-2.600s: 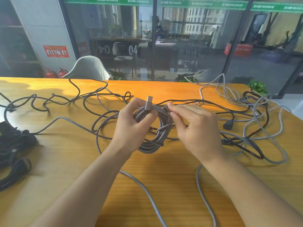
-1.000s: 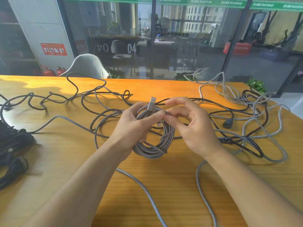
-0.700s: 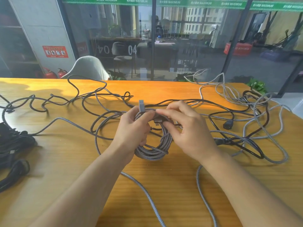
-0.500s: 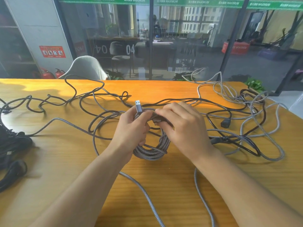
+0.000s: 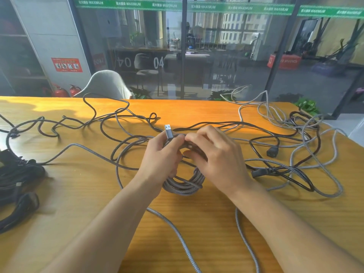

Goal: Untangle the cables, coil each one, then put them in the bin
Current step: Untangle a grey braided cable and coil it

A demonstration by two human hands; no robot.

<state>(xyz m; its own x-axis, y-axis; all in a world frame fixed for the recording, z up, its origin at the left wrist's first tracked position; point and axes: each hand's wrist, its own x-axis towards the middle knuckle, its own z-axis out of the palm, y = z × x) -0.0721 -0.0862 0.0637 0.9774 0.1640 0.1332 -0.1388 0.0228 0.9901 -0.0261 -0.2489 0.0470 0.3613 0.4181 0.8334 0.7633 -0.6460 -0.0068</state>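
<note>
Grey braided cable coil (image 5: pixel 184 184) hangs just over the wooden desk (image 5: pixel 197 223) in our left hand (image 5: pixel 161 160) – fingers curled round its loops, silver USB plug (image 5: pixel 168 132) upright – while our right hand (image 5: pixel 218 160) pinches the top, so we should tuck that end snugly before letting go.

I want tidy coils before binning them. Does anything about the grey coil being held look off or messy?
Yes. The grey braided coil is gripped by the left hand and right hand, but its USB plug juts up loose, and one strand crosses the lower loops askew. Other cables still lie tangled on the table.
</note>
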